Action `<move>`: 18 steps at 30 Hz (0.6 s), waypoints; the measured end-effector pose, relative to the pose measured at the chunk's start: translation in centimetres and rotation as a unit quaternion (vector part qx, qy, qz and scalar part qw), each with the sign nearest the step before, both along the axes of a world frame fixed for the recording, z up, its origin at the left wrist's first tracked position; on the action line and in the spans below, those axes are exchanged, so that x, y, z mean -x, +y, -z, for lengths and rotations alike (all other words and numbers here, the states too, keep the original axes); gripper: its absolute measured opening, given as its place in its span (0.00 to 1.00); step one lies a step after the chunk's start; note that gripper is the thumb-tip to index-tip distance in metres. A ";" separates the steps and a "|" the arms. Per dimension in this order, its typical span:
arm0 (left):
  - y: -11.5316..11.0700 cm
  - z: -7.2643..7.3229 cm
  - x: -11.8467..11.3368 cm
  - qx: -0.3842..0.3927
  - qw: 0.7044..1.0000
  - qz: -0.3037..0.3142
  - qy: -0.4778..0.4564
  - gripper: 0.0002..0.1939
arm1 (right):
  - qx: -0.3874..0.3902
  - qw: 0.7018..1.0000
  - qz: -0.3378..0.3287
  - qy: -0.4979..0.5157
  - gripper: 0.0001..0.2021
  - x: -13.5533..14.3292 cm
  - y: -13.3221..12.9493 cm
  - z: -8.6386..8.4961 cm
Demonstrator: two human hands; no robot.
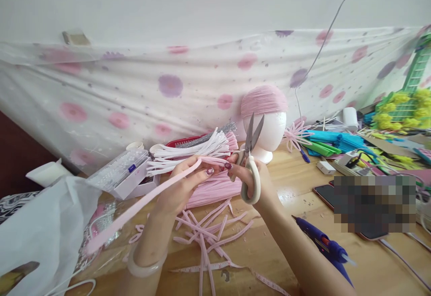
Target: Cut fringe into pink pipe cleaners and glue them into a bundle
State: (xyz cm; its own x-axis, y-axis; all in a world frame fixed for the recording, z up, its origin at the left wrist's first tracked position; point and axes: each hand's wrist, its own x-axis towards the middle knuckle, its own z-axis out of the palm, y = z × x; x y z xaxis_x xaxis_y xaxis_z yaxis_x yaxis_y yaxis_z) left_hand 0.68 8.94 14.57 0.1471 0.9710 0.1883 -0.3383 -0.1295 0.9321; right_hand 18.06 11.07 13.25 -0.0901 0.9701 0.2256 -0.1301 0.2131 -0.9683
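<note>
My left hand [182, 186] is closed on a fuzzy pink pipe cleaner [144, 204], bent over near the fingers, with one long end trailing toward the lower left. My right hand [259, 179] has its fingers through the cream handles of a pair of scissors [252, 141], whose blades stand parted and point up. The right fingertips meet the left ones at the pipe cleaner. Below the hands, a bundle of pink pipe cleaners [212, 192] and loose pink pieces [208, 233] lie on the wooden table [289, 269].
A white foam head [272, 127] wrapped in pink stands behind the scissors. White pipe cleaners [188, 150] lie at the back. On the right are a blue glue gun [319, 240], a phone [325, 195] and green-blue bundles [346, 141]. A measuring tape [202, 267] lies in front; a plastic bag [43, 233] at left.
</note>
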 end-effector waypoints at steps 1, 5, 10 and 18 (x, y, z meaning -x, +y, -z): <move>0.0 0.0 -0.3 -0.005 1.000 -0.007 0.005 0.09 | 0.002 1.000 0.004 0.002 0.10 0.1 0.0 0.0; 0.3 0.3 -1.2 -0.008 0.998 -0.060 -0.008 0.11 | -0.015 1.000 -0.014 -0.023 0.13 0.4 -0.5 -0.5; 0.3 -0.1 -0.2 -0.070 0.988 -0.130 -0.053 0.11 | -0.122 0.977 -0.057 -0.167 0.14 0.3 -1.4 -0.9; -1.4 -1.1 0.5 -0.096 0.982 -0.159 -0.044 0.10 | -0.281 0.891 -0.010 -0.357 0.17 0.8 -1.9 -0.1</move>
